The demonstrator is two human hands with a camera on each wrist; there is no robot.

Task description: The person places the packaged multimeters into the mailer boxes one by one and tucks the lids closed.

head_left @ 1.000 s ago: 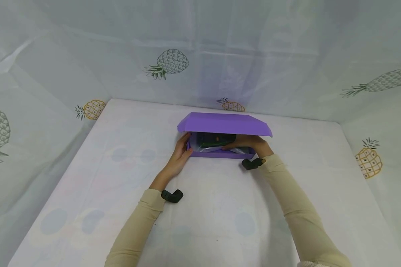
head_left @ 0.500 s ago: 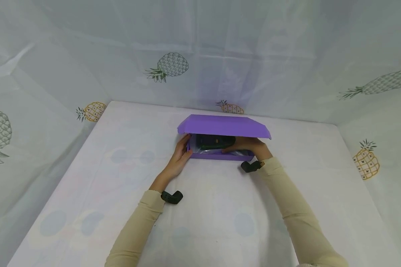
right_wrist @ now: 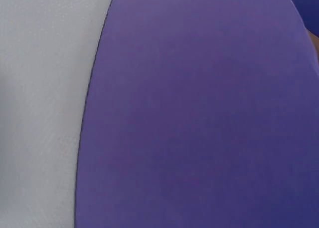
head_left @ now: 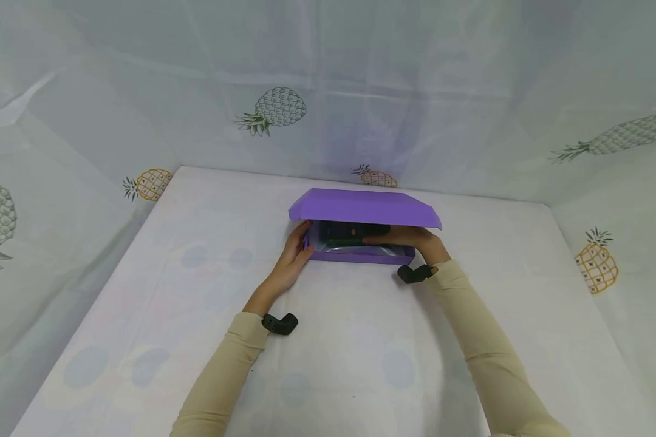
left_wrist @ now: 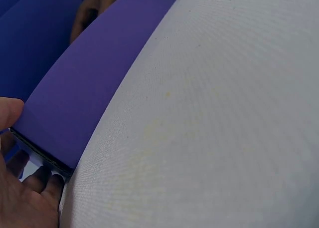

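A purple cardboard box (head_left: 355,258) stands on the table with its lid (head_left: 365,206) raised part way and slanting over the inside. My left hand (head_left: 290,260) grips the box's left side, its thumb (left_wrist: 9,112) at the front corner and several fingers along the outer wall. Inside, beneath the lid, my right hand (head_left: 410,235) holds a dark, flat, case-like object (head_left: 339,233) with a small orange mark. The lid hides part of that hand and the object's back. Clear plastic (head_left: 336,249) shows under the object. The right wrist view is mostly filled by the box's purple front wall (right_wrist: 194,113).
A white cloth with faint spots covers the table (head_left: 339,352). Behind it and at both sides hangs a pale curtain (head_left: 415,109) printed with pineapples. Each wrist wears a black camera band (head_left: 280,324).
The dark object in my right hand has shifted slightly inside the box and now lies flatter. My left hand keeps its place at the box's left side.
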